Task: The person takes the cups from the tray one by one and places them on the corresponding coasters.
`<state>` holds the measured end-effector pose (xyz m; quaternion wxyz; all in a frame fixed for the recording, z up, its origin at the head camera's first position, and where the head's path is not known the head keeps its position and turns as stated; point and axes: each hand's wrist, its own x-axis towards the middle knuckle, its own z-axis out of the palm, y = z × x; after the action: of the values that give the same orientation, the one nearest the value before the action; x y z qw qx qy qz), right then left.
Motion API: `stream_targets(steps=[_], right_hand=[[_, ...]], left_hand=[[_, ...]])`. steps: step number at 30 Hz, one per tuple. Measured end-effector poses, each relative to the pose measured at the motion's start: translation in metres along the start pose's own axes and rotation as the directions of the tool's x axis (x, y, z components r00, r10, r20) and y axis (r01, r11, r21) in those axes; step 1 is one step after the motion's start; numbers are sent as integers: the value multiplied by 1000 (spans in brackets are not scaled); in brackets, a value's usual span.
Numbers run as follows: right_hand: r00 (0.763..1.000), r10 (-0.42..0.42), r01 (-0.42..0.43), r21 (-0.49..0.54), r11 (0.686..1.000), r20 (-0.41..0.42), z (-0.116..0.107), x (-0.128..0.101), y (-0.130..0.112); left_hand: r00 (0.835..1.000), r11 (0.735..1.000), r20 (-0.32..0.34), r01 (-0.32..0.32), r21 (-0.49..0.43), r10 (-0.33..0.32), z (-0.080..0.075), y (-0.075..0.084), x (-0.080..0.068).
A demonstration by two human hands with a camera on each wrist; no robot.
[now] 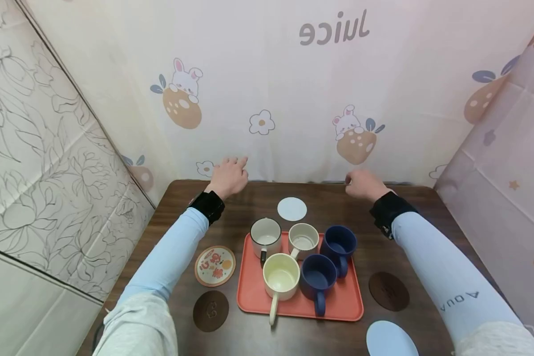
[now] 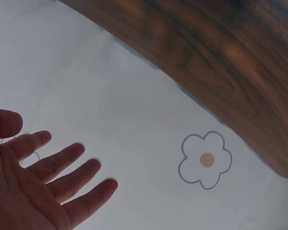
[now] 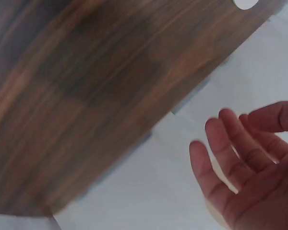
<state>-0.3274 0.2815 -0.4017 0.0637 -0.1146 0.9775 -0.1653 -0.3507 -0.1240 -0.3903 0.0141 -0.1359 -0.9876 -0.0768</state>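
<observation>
Left grip [image 1: 229,177] is spread, fingers fairly straight and apart, nothing held; right grip [image 1: 366,185] is empty too, fingers loosely bent in its wrist view, though head view alone reads more like a fist; both are out by the far edge of the surface [image 1: 327,205], and I can't tell whether either touches it or the printed wall cloth [image 1: 267,153]; nearest item is the white mat [image 1: 292,208], flat between the two and a bit closer to me; next in, the red tray [image 1: 251,301] carries five upright mugs: white mug with dark rim [image 1: 266,232], cream mug [image 1: 303,238] and far blue mug [image 1: 339,241] in the back row, pale yellow mug [image 1: 281,273] and near blue mug [image 1: 318,277] in front, handles roughly my way; patterned mat [image 1: 215,266] and brown mat [image 1: 210,310] lie left of it, second brown mat [image 1: 389,291] and pale blue mat [image 1: 390,340] right; neither grip is engaged, so my judgement on handling: come in over the rims with forearms wide, they're crowded; front row first, as the pale yellow mug's handle appears to reach past the tray's near lip and should give most finger room; pinch the handle, lift straight up before going sideways, steady the tray with the other grip; mats look thin, so I'd catch one by its edge.
</observation>
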Motion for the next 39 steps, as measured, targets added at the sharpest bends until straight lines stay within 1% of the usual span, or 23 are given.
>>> stream_targets(steps=[3, 5, 8, 11, 14, 17, 20, 23, 26, 29, 31, 33, 36, 39], right_hand=[[997, -67, 65, 53, 996, 29, 10, -2, 4], [996, -79, 75, 81, 994, 48, 17, -4, 8], [994, -67, 57, 105, 993, 89, 26, -10, 13], [990, -55, 38, 131, 991, 132, 33, -16, 17], [985, -74, 48, 159, 986, 159, 40, -24, 22], [980, -90, 51, 214, 976, 176, 48, -32, 28], [977, -85, 30, 272, 962, 194, 58, -42, 32], [974, -77, 6, 315, 949, 213, 68, -54, 34], [971, -91, 8, 352, 936, 220, 79, -69, 35], [972, -154, 76, 378, 923, 179, 94, -83, 41], [973, -172, 101, 387, 916, 153, 99, -93, 37], [978, -171, 111, 391, 914, 123, 103, -102, 34], [985, -117, 54, 423, 904, 124, 102, -118, 22], [989, -90, 27, 452, 892, 118, 107, -129, 19]], left_hand=[[1000, 1000, -22, -9, -27, 9, 5, -1, -7], [998, 999, -49, -30, -32, 28, 11, -2, -14], [995, 998, -82, -52, -39, 49, 19, -4, -26], [995, 997, -87, -58, -53, 53, 26, -6, -40], [996, 997, -73, -60, -58, 56, 33, -9, -55], [996, 996, -53, -73, -43, 70, 39, -12, -74], [996, 996, -21, -85, -33, 84, 49, -16, -96], [997, 996, 16, -81, -34, 82, 61, -20, -121], [996, 998, 71, -45, -32, 47, 74, -23, -147], [989, 999, 148, -3, -33, 8, 85, -27, -171], [983, 1000, 186, 11, -28, -6, 91, -30, -185], [980, 999, 197, 15, -37, -7, 95, -33, -196], [984, 999, 178, 7, -46, 1, 98, -37, -206], [986, 998, 167, 19, -52, -10, 99, -40, -212]])
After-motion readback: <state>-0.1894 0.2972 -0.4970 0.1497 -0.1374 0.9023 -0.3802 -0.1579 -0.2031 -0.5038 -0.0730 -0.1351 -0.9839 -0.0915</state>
